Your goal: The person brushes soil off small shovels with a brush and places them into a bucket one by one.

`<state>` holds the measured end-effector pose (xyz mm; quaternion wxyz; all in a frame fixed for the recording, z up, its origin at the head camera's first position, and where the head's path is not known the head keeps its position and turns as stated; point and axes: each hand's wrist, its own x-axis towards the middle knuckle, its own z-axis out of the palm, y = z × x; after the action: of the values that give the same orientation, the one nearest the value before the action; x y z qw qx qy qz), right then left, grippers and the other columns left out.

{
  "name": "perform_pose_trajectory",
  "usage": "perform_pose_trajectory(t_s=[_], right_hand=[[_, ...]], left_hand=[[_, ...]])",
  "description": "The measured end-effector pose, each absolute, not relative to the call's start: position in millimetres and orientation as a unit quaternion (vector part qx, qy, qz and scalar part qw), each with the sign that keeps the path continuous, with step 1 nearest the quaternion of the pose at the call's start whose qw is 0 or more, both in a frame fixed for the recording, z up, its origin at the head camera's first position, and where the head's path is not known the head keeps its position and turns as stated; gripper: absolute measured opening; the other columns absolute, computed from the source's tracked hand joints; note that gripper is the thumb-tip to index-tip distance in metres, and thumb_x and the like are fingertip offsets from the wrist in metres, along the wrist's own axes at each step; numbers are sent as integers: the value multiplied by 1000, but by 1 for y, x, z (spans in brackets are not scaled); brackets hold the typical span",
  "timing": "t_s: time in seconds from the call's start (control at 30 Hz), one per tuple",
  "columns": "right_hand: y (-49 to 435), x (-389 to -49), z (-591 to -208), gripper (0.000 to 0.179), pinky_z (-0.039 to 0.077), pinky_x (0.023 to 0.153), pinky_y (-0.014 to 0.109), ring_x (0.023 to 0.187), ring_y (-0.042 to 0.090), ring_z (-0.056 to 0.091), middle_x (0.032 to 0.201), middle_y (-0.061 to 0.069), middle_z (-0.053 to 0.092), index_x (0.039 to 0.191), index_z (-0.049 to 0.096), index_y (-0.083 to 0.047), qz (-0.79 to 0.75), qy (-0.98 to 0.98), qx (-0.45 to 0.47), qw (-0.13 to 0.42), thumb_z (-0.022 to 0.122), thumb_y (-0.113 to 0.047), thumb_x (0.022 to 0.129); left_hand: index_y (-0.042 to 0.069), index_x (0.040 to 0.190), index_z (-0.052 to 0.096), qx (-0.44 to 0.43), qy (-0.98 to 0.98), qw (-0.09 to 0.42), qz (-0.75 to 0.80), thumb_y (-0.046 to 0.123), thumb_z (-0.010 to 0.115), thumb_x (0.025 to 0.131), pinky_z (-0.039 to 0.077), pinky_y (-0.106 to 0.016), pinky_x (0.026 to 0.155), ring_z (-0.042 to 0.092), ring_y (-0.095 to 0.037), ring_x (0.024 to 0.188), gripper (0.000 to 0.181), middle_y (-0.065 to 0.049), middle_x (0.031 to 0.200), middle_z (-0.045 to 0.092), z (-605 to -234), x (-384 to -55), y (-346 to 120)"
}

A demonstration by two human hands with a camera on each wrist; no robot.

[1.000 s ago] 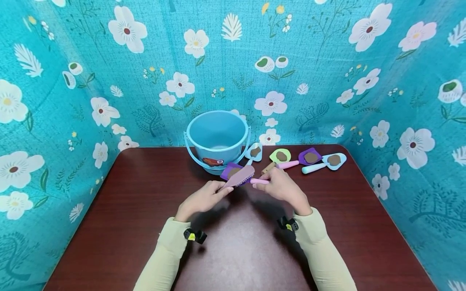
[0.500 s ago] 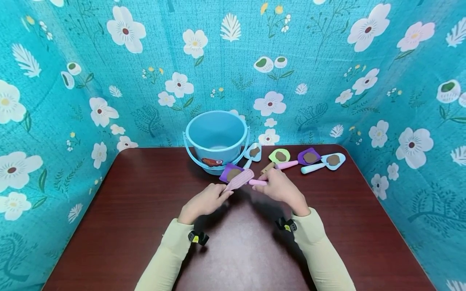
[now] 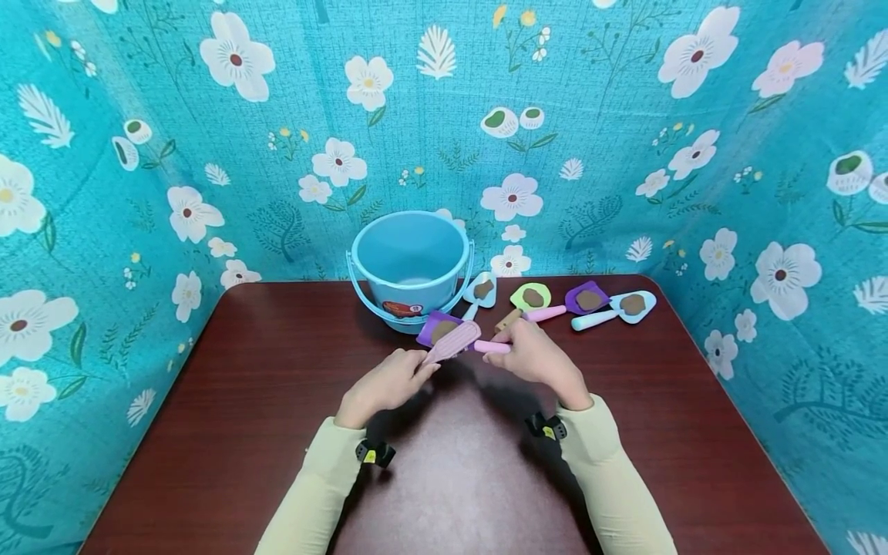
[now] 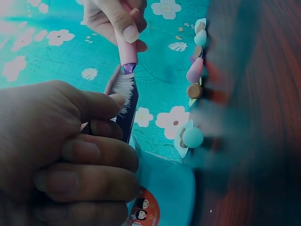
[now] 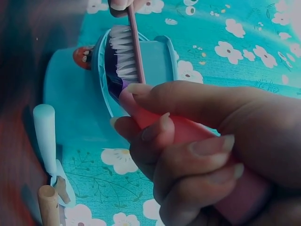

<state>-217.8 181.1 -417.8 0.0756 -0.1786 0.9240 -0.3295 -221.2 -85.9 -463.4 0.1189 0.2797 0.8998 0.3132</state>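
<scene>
In the head view my left hand (image 3: 385,385) pinches a pink brush (image 3: 454,341) by its handle, its ribbed back facing up. My right hand (image 3: 541,358) grips the pink handle (image 3: 491,347) of a small purple shovel (image 3: 432,327) that bears a brown patch. Both wrist views show white bristles (image 5: 125,54) pressed to the purple shovel's blade, the brush lying along it. The fingers of the right hand curl round the shovel's handle, with the thumb along its top. Brush and shovel are held up in front of the blue bucket (image 3: 444,291).
Several other small shovels lie in a row at the back of the dark red table (image 3: 277,370): a light blue one (image 3: 469,311) beside the bucket, a green one (image 3: 519,298) with a wooden handle, a purple one (image 3: 576,299) and another light blue one (image 3: 595,319). Floral cloth (image 3: 444,154) hangs behind.
The brush has tilted so that its back faces up and its bristles turn down toward the purple shovel, and has shifted slightly left. The right hand has stayed nearly still.
</scene>
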Motion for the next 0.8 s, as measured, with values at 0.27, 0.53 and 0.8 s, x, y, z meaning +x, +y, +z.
perform_pose_trajectory(t_s=[0.27, 0.53, 0.8], right_hand=[[182, -220, -422, 13, 32, 50, 26, 51, 9, 38, 54, -7, 42, 78, 77, -8, -335, 921, -180, 86, 78, -16, 89], [184, -222, -424, 12, 33, 51, 27, 51, 10, 39, 55, -6, 44, 79, 78, -8, -332, 922, -177, 87, 79, -17, 88], [188, -222, -423, 13, 33, 52, 27, 51, 9, 37, 54, -8, 39, 77, 78, -10, -333, 921, -187, 79, 79, -16, 88]], left_hand=[[11, 89, 61, 276, 911, 98, 289, 23, 56, 106, 39, -25, 54, 45, -7, 55, 21, 3, 65, 51, -461, -221, -88], [12, 89, 60, 266, 917, 98, 279, 26, 56, 106, 40, -26, 55, 46, -8, 56, 23, 3, 66, 51, -462, -221, -91], [12, 87, 60, 261, 923, 84, 269, 27, 56, 106, 40, -26, 55, 45, -9, 56, 24, 3, 65, 49, -461, -223, -95]])
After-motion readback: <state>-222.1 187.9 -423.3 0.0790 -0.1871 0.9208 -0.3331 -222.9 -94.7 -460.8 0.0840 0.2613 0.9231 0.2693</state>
